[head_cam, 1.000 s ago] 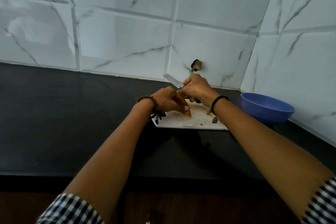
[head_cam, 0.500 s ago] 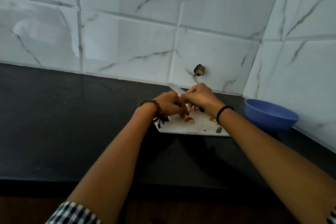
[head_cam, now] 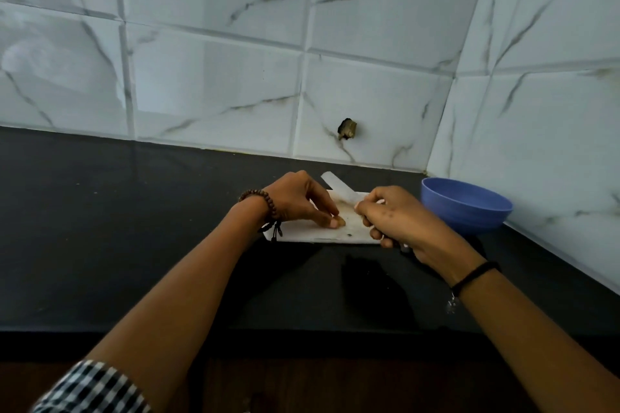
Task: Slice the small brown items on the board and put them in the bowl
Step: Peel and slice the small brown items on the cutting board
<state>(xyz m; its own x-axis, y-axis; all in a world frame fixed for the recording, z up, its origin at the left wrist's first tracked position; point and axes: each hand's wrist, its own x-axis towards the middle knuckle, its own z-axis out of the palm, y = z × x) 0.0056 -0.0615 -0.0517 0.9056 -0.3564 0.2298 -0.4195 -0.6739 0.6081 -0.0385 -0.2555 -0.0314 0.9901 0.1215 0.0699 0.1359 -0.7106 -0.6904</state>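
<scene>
The dark bench (head_cam: 134, 245) carries a blue bowl (head_cam: 466, 208) in its back right corner, with the white board (head_cam: 302, 236) just to the bowl's left, near the back edge. The right hand (head_cam: 402, 221) curls tight round the handle of a knife (head_cam: 339, 189), its blade angled toward the wall. The left hand (head_cam: 295, 201) pinches one small brown item (head_cam: 339, 221) against the board with curled fingertips. The piece is tiny, so it may skid and bring the blade onto those fingertips.

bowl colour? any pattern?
Plain blue bowl, no pattern, with a slightly darker inside. The head view, the only one, shows it right of the board.
</scene>
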